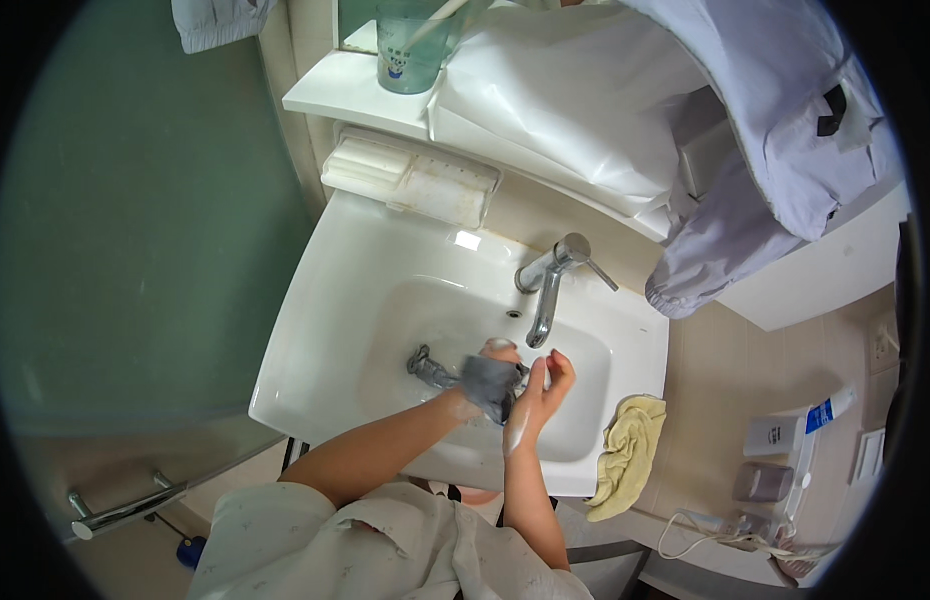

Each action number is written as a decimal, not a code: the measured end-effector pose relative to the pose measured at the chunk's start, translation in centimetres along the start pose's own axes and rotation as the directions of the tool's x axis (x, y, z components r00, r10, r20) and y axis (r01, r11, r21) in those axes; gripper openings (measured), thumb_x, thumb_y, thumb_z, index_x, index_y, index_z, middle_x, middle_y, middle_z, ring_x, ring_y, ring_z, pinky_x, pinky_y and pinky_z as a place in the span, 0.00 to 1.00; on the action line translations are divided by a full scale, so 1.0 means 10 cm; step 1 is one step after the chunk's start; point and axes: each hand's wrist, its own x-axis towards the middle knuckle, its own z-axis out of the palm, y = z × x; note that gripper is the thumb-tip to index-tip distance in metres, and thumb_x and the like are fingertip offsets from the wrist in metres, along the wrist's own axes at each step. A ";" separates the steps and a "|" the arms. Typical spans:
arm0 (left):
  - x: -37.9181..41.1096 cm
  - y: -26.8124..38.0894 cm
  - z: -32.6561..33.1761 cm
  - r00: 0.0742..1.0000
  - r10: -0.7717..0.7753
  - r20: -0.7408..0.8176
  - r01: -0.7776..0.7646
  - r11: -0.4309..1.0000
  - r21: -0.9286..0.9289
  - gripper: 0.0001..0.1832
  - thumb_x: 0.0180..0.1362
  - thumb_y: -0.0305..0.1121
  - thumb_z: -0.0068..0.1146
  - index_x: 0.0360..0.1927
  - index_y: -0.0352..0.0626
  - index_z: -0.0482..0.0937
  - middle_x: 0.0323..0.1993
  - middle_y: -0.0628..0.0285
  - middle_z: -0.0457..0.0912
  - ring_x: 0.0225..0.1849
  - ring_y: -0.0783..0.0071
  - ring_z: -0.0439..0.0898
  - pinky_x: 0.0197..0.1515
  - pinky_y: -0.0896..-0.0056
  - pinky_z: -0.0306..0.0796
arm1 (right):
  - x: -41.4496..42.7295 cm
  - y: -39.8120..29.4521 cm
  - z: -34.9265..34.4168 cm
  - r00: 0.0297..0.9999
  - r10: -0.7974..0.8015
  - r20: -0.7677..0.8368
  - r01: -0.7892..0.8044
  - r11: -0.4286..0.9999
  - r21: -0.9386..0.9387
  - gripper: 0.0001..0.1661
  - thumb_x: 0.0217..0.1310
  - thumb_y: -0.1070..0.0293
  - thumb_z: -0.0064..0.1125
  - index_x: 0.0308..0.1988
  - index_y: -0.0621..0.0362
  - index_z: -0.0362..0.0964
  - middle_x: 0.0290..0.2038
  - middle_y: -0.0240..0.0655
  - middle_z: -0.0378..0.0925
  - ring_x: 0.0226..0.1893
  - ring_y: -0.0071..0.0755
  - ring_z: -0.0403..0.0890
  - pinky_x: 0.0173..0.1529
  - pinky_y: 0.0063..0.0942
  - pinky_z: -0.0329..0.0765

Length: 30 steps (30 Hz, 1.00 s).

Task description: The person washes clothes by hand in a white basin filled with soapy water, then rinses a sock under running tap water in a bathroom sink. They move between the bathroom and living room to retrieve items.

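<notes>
Over the basin of a white ceramic sink [322,300], both of my hands are at a wet grey cloth item [489,381], blurred by motion. My left hand [465,401] reaches in from the lower left; the cloth hides much of it, with some fingers showing behind. Suds whiten those fingers. On the right, my right hand [540,394] has its thumb and fingers raised and apart, its palm side against the cloth's edge; lather lies on its wrist. A second dark grey cloth piece [432,369] lies in the basin to the left. The chrome faucet [547,300] stands behind my hands.
A yellow cloth [630,457] drapes over the sink's right edge. A soap tray [442,187] sits at the back. On the shelf stand a greenish cup [410,60] and a white bag [555,97]. Pale garments [735,232] hang at right, above toiletries. A frosted glass panel [142,225] is left.
</notes>
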 end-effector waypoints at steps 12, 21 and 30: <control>0.06 0.77 -0.01 0.634 -0.740 0.227 0.511 0.620 0.595 0.28 0.42 0.56 0.51 0.38 0.43 0.68 0.35 0.52 0.71 0.36 0.54 0.74 0.36 0.56 0.69 | -0.13 0.79 -0.29 0.806 0.352 0.476 -0.589 0.394 0.705 0.35 0.51 0.37 0.37 0.46 0.57 0.58 0.42 0.40 0.66 0.47 0.40 0.64 0.52 0.36 0.62; 0.04 0.54 0.04 0.321 -0.934 -0.155 0.947 0.319 0.038 0.25 0.44 0.45 0.55 0.38 0.36 0.67 0.31 0.52 0.73 0.31 0.59 0.76 0.30 0.67 0.71 | 0.04 0.31 -0.09 0.811 0.454 0.368 -0.572 0.487 0.661 0.36 0.53 0.41 0.41 0.51 0.57 0.52 0.45 0.40 0.62 0.48 0.40 0.64 0.54 0.38 0.59; -0.18 0.26 0.12 0.077 -0.951 0.298 0.710 -0.158 -0.686 0.08 0.40 0.20 0.42 0.28 0.37 0.67 0.18 0.62 0.68 0.15 0.76 0.67 0.15 0.78 0.63 | 0.11 0.83 -0.19 0.906 0.357 -0.227 -0.280 0.908 0.312 0.13 0.51 0.81 0.41 0.39 0.58 0.53 0.38 0.38 0.56 0.39 0.32 0.67 0.42 0.26 0.70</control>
